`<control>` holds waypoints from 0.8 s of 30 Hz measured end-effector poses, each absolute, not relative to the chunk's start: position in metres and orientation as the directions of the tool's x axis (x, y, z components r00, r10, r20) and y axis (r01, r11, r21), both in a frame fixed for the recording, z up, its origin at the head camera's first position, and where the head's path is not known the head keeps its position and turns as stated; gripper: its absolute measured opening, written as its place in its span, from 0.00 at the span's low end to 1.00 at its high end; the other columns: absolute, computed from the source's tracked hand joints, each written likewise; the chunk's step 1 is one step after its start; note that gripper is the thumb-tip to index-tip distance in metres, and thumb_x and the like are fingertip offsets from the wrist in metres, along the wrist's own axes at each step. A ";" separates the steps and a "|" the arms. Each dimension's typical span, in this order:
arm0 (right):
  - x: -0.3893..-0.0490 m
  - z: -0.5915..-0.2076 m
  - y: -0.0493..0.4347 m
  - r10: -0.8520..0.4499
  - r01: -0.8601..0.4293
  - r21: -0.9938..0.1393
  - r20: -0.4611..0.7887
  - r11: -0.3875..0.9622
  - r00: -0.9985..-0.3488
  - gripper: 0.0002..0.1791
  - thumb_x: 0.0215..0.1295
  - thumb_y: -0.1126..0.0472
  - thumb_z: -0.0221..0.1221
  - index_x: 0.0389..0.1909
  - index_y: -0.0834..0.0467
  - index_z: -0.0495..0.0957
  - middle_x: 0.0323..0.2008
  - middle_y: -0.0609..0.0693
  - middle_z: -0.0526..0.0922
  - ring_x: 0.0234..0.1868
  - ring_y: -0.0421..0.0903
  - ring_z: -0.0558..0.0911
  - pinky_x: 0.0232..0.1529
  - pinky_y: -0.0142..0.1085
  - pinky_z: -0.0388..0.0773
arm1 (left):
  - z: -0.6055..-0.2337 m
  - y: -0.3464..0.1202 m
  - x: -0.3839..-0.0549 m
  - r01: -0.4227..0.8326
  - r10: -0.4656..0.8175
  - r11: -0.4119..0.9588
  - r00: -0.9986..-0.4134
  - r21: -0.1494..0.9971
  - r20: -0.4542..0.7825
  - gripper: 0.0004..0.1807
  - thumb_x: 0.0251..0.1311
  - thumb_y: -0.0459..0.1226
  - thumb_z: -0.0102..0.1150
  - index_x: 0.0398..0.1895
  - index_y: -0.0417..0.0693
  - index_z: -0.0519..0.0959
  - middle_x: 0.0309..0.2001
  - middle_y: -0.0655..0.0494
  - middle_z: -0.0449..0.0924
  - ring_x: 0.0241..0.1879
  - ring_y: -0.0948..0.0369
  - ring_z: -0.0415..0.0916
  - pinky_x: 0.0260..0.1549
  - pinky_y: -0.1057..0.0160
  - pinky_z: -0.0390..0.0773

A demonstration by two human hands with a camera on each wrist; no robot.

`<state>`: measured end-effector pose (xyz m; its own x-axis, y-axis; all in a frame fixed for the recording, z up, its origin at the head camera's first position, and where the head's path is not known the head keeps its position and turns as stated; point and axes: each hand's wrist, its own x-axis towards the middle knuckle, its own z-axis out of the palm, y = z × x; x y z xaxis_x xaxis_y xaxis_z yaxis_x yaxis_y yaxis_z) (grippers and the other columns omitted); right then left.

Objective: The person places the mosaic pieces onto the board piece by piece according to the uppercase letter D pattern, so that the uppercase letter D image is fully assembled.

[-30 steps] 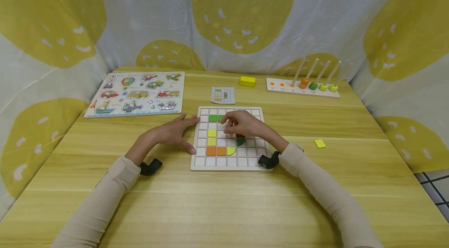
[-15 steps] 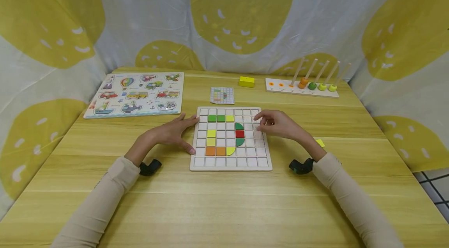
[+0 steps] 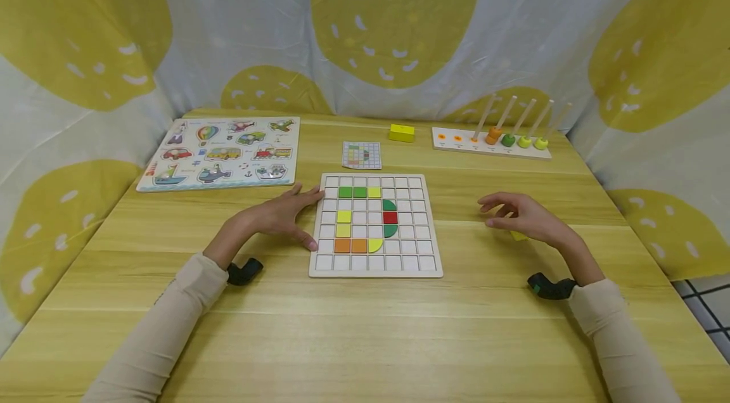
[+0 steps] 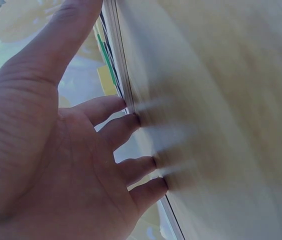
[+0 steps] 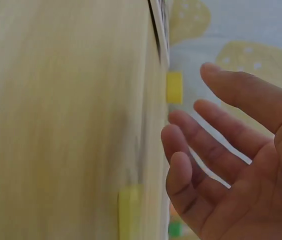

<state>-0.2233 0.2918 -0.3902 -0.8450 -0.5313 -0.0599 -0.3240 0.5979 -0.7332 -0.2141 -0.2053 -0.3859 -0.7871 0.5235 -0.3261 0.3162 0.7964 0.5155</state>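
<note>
My left hand (image 3: pixel 283 213) rests at the left edge of a white gridded board (image 3: pixel 419 274), its thumb and fingers spread and touching the rim. Set in the grid are green squares (image 3: pixel 352 192), yellow squares (image 3: pixel 344 223), orange squares (image 3: pixel 350 245), a red square (image 3: pixel 390 218) and quarter-round pieces in dark green (image 3: pixel 390 231) and yellow (image 3: pixel 374 245). To the right of the board, my right hand (image 3: pixel 527 218) hovers with relaxed, parted fingers and holds nothing. Partly hidden under it lies a yellow tile (image 3: pixel 518 236); the right wrist view shows this tile (image 5: pixel 130 212) below the fingertips.
Behind the board lies a small pattern card (image 3: pixel 362 154), with a yellow block (image 3: pixel 402 133) to its right. A wooden vehicle puzzle (image 3: pixel 225 153) occupies the back left. At the back right stands a peg rack (image 3: pixel 490 143) with coloured beads. Fabric walls border the table.
My right hand has moved off the board to the right, over to the loose yellow tile, and its fingers have loosened. A yellow square now shows beside the green ones. The left hand stayed put.
</note>
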 end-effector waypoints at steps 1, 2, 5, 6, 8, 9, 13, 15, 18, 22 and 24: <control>-0.222 -0.391 0.298 -0.522 -0.313 -0.733 -0.067 0.604 -0.850 0.24 0.66 0.59 0.60 0.60 0.63 0.72 0.52 0.61 0.79 0.43 0.46 0.80 0.36 0.36 0.79 | -0.386 -0.206 -0.214 0.315 0.523 0.798 -0.787 0.514 -0.327 0.64 0.39 0.60 0.72 0.77 0.50 0.48 0.77 0.48 0.39 0.74 0.41 0.24 0.65 0.33 0.44; -0.220 -0.391 0.304 -0.511 -0.304 -0.729 -0.072 0.613 -0.856 0.24 0.66 0.59 0.60 0.61 0.63 0.72 0.53 0.61 0.79 0.43 0.46 0.79 0.37 0.35 0.78 | -0.386 -0.206 -0.214 0.315 0.522 0.798 -0.787 0.513 -0.328 0.64 0.39 0.60 0.72 0.77 0.50 0.48 0.77 0.48 0.39 0.74 0.41 0.24 0.65 0.33 0.44; -0.216 -0.393 0.319 -0.486 -0.280 -0.722 -0.089 0.633 -0.870 0.24 0.66 0.59 0.60 0.61 0.63 0.71 0.55 0.62 0.77 0.45 0.45 0.78 0.38 0.34 0.78 | -0.386 -0.206 -0.214 0.313 0.520 0.799 -0.787 0.514 -0.330 0.64 0.39 0.60 0.72 0.77 0.50 0.48 0.77 0.48 0.39 0.74 0.41 0.24 0.65 0.33 0.44; -0.214 -0.393 0.322 -0.481 -0.279 -0.719 -0.088 0.637 -0.872 0.24 0.66 0.59 0.60 0.61 0.64 0.71 0.56 0.62 0.77 0.45 0.45 0.78 0.38 0.34 0.78 | -0.386 -0.206 -0.214 0.312 0.520 0.799 -0.787 0.514 -0.330 0.64 0.39 0.60 0.72 0.77 0.50 0.48 0.77 0.48 0.39 0.74 0.41 0.24 0.65 0.33 0.44; -0.211 -0.394 0.329 -0.477 -0.282 -0.710 -0.086 0.645 -0.875 0.24 0.66 0.60 0.60 0.61 0.64 0.72 0.57 0.63 0.76 0.45 0.45 0.78 0.38 0.33 0.77 | -0.386 -0.206 -0.214 0.313 0.521 0.798 -0.788 0.515 -0.329 0.64 0.39 0.60 0.73 0.77 0.50 0.48 0.77 0.48 0.39 0.74 0.41 0.24 0.65 0.33 0.44; -0.210 -0.395 0.332 -0.475 -0.283 -0.707 -0.085 0.648 -0.876 0.24 0.66 0.60 0.60 0.61 0.63 0.72 0.57 0.63 0.75 0.45 0.45 0.78 0.39 0.33 0.77 | -0.386 -0.206 -0.214 0.313 0.521 0.798 -0.787 0.515 -0.329 0.64 0.40 0.60 0.73 0.77 0.49 0.48 0.77 0.48 0.39 0.74 0.41 0.24 0.65 0.33 0.44; -0.206 -0.397 0.341 -0.462 -0.279 -0.702 -0.079 0.655 -0.884 0.24 0.66 0.61 0.60 0.61 0.62 0.71 0.58 0.62 0.75 0.47 0.45 0.77 0.40 0.32 0.77 | -0.386 -0.206 -0.214 0.315 0.523 0.796 -0.787 0.516 -0.327 0.64 0.39 0.60 0.73 0.77 0.49 0.48 0.77 0.48 0.39 0.74 0.40 0.24 0.65 0.33 0.44; -0.204 -0.397 0.346 -0.453 -0.274 -0.701 -0.078 0.658 -0.888 0.24 0.66 0.61 0.60 0.61 0.63 0.71 0.58 0.62 0.75 0.47 0.43 0.77 0.39 0.32 0.77 | -0.386 -0.206 -0.214 0.315 0.523 0.796 -0.787 0.517 -0.326 0.64 0.39 0.60 0.73 0.77 0.49 0.48 0.77 0.48 0.39 0.74 0.40 0.24 0.65 0.33 0.44; -0.201 -0.398 0.351 -0.442 -0.277 -0.691 -0.068 0.667 -0.895 0.24 0.65 0.62 0.60 0.61 0.64 0.71 0.56 0.63 0.76 0.45 0.40 0.76 0.39 0.31 0.76 | -0.386 -0.206 -0.214 0.317 0.524 0.796 -0.787 0.515 -0.325 0.64 0.39 0.60 0.72 0.77 0.50 0.47 0.77 0.48 0.39 0.74 0.41 0.24 0.65 0.33 0.44; -0.196 -0.401 0.359 -0.444 -0.292 -0.691 -0.046 0.661 -0.895 0.23 0.64 0.64 0.61 0.60 0.65 0.72 0.54 0.63 0.77 0.41 0.36 0.76 0.36 0.30 0.76 | -0.386 -0.205 -0.214 0.318 0.524 0.797 -0.787 0.513 -0.326 0.64 0.40 0.60 0.72 0.77 0.50 0.47 0.77 0.48 0.39 0.74 0.41 0.24 0.65 0.33 0.44; -0.194 -0.404 0.362 -0.447 -0.297 -0.695 -0.039 0.654 -0.894 0.23 0.63 0.65 0.61 0.59 0.66 0.73 0.52 0.62 0.77 0.38 0.36 0.76 0.34 0.31 0.75 | -0.386 -0.205 -0.214 0.315 0.521 0.798 -0.788 0.513 -0.328 0.64 0.40 0.60 0.72 0.77 0.50 0.47 0.77 0.48 0.39 0.74 0.41 0.24 0.65 0.33 0.44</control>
